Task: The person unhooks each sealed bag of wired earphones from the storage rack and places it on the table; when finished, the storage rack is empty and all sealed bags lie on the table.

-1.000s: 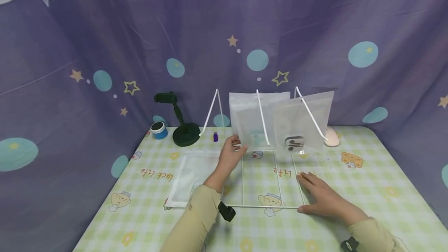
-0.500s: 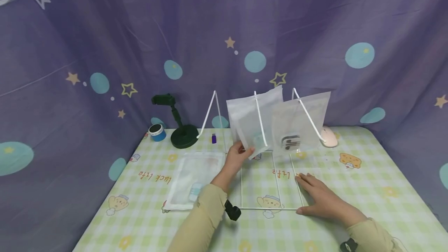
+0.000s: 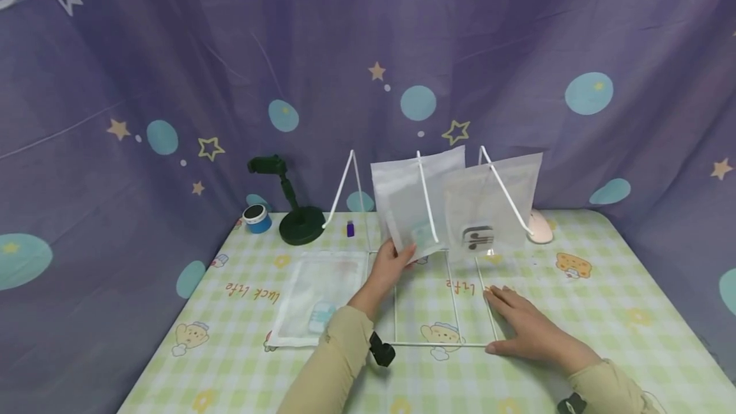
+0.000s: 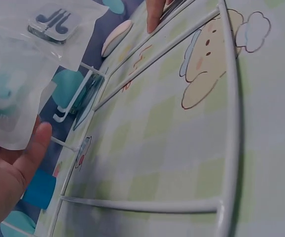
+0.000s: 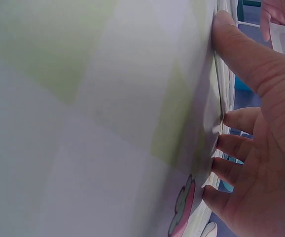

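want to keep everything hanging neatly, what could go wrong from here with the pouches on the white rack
The middle pouch hangs tilted with the left hand holding its lower edge; a harder pull might slip it off its prong. It overlaps the right pouch in the head view, so it may catch on it. If the right hand leaves the base, the rack could shift.

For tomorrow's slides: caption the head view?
Left hand holds the middle pouch by its lower end; right hand touches the white wire rack.
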{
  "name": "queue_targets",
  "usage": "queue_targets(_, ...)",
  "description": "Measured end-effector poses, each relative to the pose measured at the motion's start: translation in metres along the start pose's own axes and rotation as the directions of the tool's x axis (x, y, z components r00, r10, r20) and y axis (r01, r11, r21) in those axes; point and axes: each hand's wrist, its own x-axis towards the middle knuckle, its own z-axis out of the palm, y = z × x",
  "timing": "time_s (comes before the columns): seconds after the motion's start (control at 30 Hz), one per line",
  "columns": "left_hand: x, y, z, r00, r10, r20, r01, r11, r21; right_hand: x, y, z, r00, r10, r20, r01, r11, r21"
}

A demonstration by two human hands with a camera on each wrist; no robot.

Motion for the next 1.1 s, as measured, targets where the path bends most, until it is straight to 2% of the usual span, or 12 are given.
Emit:
queue_targets(0.13, -0.005, 0.001, -0.003, 1.0, -0.005, 0.009, 0.005, 0.999, -0.032, 0.0, 0.0, 0.0, 1.0, -0.005, -0.002, 0.005, 1.0, -0.002)
queue_targets(0.3, -0.013, 0.005, -0.008, 0.998, -0.014, 0.056, 0.018, 0.998, -0.068, -0.001, 0.001, 0.0, 1.0, -0.009, 0.001, 0.009, 1.0, 0.0)
queue_targets(0.47, -0.022, 0.012, -0.011, 0.996, -0.012, 0.087, 0.016, 0.999, -0.044, -0.001, 0.001, 0.0, 1.0, -0.006, -0.005, 0.006, 1.0, -0.002)
queue_targets(0.8, -0.045, 0.018, -0.017, 0.994, -0.02, 0.108, 0.024, 0.999, -0.034, -0.001, 0.001, 0.001, 1.0, -0.012, -0.018, 0.012, 1.0, -0.014)
queue_targets(1.1, -0.071, 0.024, -0.027, 0.99, 0.017, 0.14, -0.016, 1.0, -0.009, 0.0, 0.001, 0.001, 0.999, -0.022, -0.025, 0.022, 1.0, -0.022)
